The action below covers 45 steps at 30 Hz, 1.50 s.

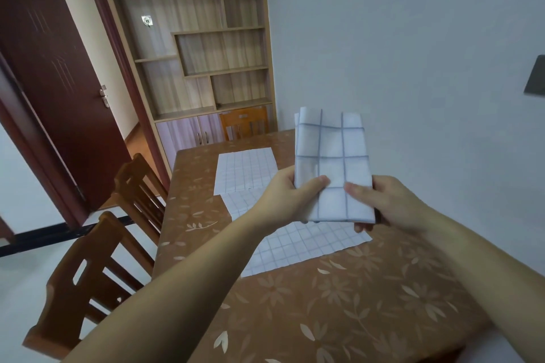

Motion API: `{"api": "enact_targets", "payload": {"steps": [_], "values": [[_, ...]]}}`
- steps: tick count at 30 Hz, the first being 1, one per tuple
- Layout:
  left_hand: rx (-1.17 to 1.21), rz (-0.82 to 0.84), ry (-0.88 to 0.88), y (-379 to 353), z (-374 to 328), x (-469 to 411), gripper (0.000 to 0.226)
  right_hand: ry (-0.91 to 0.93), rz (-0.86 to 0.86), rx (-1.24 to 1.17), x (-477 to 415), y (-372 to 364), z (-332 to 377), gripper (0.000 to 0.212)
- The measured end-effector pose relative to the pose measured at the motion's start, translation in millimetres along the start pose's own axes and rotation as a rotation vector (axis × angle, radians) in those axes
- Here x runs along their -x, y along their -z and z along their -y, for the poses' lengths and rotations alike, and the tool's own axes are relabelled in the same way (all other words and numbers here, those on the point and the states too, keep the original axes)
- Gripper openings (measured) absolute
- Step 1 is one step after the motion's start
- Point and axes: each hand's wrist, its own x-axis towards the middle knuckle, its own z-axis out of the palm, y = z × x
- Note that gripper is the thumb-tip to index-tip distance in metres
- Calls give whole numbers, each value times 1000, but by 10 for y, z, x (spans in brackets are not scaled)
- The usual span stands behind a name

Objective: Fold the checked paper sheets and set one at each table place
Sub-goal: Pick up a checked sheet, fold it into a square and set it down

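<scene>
Head view: left hand [290, 200] and right hand [389, 205] tight round folded sheet [331, 156] over flat sheets [295, 247], floral table [368, 303], chairs [88, 274] beside

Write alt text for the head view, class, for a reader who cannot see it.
The left hand and right hand pinch the lower end of a folded sheet, checked, held up above a brown flowered table. Unfolded sheets lie flat on the table beneath, and chairs stand along its left side.
</scene>
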Motion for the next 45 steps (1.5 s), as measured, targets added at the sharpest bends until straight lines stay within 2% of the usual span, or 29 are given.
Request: {"api": "enact_targets", "payload": {"steps": [2,4,7,11,14,17,21,25,29,33,37,40,42,45], "values": [[-64,24,-24,44,2,-9,9,-25,35,95,-11,34,-38,25],[-73,11,-31,64,12,-11,8,-27,-12,157,-16,37,-45,29],[9,40,-4,80,40,-3,9,19,-89,147,-19,12,-25,29],[5,67,-8,122,86,-4,7,33,-171,94,-12,-8,-32,25],[208,-38,9,100,68,-18,16,6,-177,34,-8,-61,-42,19],[492,-54,142,-11,44,3,22,51,-271,11,-43,-159,-68,21],[297,21,65,-156,102,40,13,93,-341,-5,-61,-267,-118,21],[161,45,15,-89,130,14,4,91,-363,-29,-59,-234,-125,32],[103,105,12,62,145,18,2,62,-494,-182,-96,-85,-79,32],[229,-47,112,58,117,26,11,74,-536,-163,-106,-59,-91,35],[385,-315,246,-51,21,-31,17,84,-393,51,-50,-236,-208,46],[262,-435,164,-1,44,-75,27,77,-310,84,6,-264,-235,44],[183,-458,88,75,79,-77,29,93,-297,44,22,-214,-240,34],[96,-410,-28,165,94,-58,25,70,-422,-122,-30,-31,-244,16]]}}
